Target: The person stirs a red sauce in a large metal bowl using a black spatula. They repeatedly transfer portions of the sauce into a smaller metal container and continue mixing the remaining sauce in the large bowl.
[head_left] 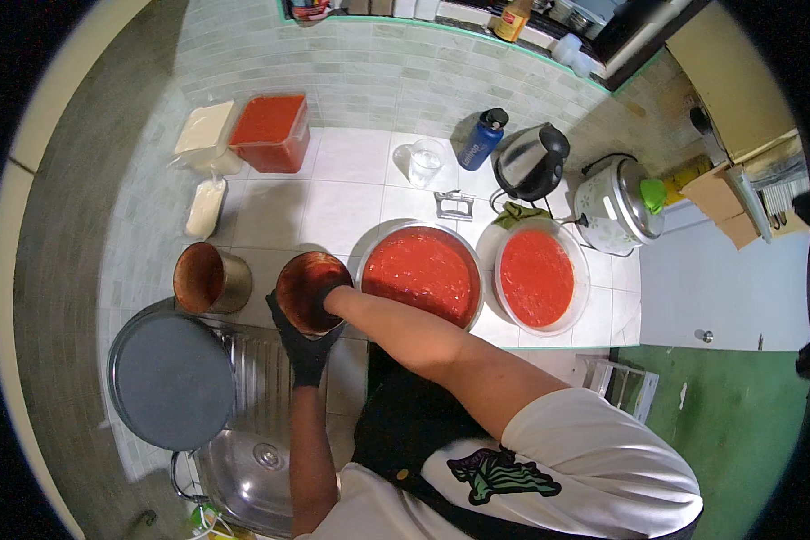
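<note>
Scraping the last red sauce out of a tin on the tabletop.

My left hand, gloved black, had its fingers clamped around the tin, just left of the big bowl of sauce. My right hand reached inside it; whether those fingers were apart or together I couldn't tell, the rim hid them. Best to keep the tin tilted toward the bowl and sweep the wall slowly.

Home kitchen, tiled counter, kettle, rice cooker
</note>
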